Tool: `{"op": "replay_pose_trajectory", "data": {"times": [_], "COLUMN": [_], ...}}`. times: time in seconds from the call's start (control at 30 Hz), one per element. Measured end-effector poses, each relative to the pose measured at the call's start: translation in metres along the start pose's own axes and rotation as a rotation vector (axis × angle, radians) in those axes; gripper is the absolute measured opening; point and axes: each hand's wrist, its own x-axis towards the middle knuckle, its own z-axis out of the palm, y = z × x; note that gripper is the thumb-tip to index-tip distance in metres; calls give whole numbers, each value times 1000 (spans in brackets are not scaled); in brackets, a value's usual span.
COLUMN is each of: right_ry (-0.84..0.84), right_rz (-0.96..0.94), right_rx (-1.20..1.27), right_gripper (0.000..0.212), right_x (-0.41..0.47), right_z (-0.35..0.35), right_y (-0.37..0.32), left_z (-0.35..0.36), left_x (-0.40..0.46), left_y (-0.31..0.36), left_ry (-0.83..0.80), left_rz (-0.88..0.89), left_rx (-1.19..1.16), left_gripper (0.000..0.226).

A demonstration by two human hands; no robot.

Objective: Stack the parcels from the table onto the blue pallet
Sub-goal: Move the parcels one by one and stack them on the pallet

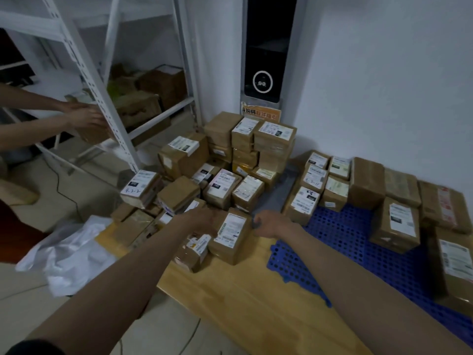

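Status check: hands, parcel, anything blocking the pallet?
Left hand and right hand grip one labelled parcel on the table. Blue pallet part filled, front bare. Nothing blocking.

About 12 parcels (395, 222) on 1 blue pallet (345, 234), 4 hands (202, 217)

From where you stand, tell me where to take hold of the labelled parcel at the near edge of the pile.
Grip the labelled parcel by its two long sides, hands coming from above and either side. It lies flat, label up; neighbours crowd its left, and its right side looks clear.
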Motion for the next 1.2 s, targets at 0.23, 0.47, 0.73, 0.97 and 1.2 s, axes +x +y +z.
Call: {"op": "replay_pose_trajectory", "data": {"times": [0.23, 0.47, 0.73, 0.97, 1.2], "right_ry": [-6, -58, -91, 7, -17], "right_rz": [-59, -135, -144, -90, -3], "right_rx": [124, 203, 255, 329, 392], "right_gripper": [17, 35, 47, 50, 83], "right_x": [69, 141, 198, 249, 272], "right_z": [-10, -17, -11, 2, 9], "right_y": [-33, -59, -94, -125, -145], "left_z": [-18, -32, -26, -25, -24], "left_x": [25, 56, 68, 86, 106], "left_y": [-47, -105, -143, -164, -183], "left_ry": [68, 81, 90, 100, 31], "left_rz": [-132, -266, -323, -396, -435], "left_rx": [25, -25, -181, -341, -946], "left_gripper": [32, 57, 36, 43, 23]}}
